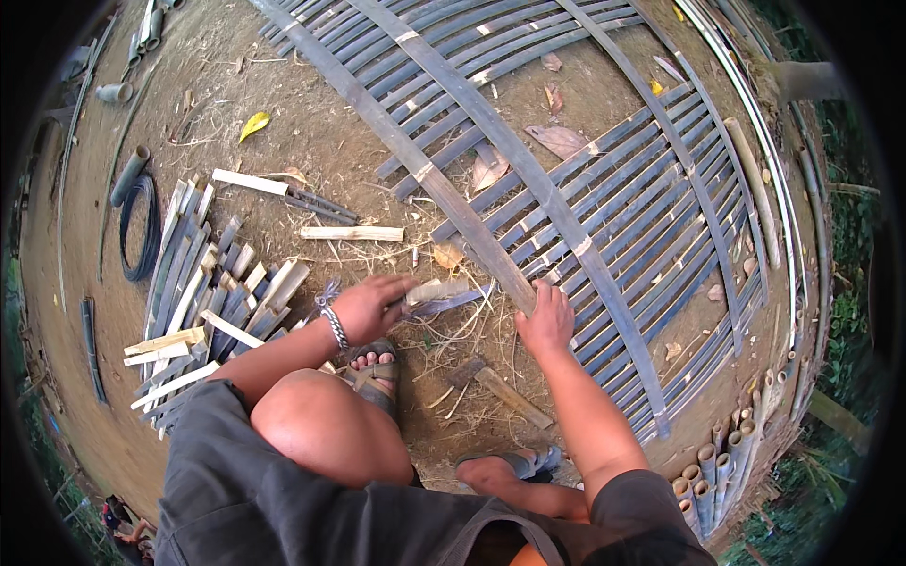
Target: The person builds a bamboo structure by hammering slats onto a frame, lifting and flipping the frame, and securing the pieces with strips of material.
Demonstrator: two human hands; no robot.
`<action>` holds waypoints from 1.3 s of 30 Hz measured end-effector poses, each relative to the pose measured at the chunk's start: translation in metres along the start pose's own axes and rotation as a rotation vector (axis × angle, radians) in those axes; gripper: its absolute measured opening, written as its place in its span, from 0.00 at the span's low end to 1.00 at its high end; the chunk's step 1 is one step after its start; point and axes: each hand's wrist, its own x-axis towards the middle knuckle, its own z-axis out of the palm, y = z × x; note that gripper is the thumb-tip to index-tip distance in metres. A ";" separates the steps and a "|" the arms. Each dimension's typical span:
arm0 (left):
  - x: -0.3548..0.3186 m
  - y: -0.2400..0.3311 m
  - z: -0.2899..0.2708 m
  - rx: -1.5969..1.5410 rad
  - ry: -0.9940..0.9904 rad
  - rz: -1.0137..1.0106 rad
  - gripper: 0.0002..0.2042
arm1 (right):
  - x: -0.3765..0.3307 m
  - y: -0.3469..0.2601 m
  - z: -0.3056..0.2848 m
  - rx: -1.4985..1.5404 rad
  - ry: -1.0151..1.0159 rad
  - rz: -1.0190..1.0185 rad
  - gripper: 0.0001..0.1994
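My right hand [545, 321] is closed around the near end of a long bamboo slat [406, 151]. That slat runs up and away to the left across a lattice of dark bamboo strips [623, 217]. Low over the ground, my left hand [370, 307] has its fingers bent against a short pale bamboo piece [436, 291]; its grip is partly hidden. A bluish strip [453, 304] lies beside that piece. Between my feet and the lattice rests a tool with a wooden handle [512, 398] and a dark head [466, 371].
A heap of split bamboo pieces [212, 292] lies on my left, beside a dark coil [140, 229]. Loose pale pieces [352, 233] and shavings litter the dirt. Cut bamboo tubes [708, 472] stand at the lower right. Long poles [779, 179] line the right side.
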 end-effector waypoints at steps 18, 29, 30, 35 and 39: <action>0.076 -0.042 0.013 -0.136 0.391 -0.176 0.25 | -0.012 -0.005 -0.057 0.073 0.000 -0.115 0.28; 0.084 -0.046 0.030 0.183 0.591 -0.269 0.25 | -0.001 -0.004 -0.035 0.046 -0.023 -0.074 0.29; 0.080 -0.048 0.030 0.176 0.564 -0.315 0.25 | 0.001 -0.005 -0.034 0.029 -0.033 -0.070 0.30; 0.100 -0.056 0.027 0.143 0.697 -0.297 0.16 | 0.000 -0.009 -0.037 0.031 -0.044 -0.070 0.29; 0.125 -0.048 0.029 0.092 0.757 -0.257 0.15 | 0.002 -0.011 -0.040 0.037 -0.053 -0.075 0.29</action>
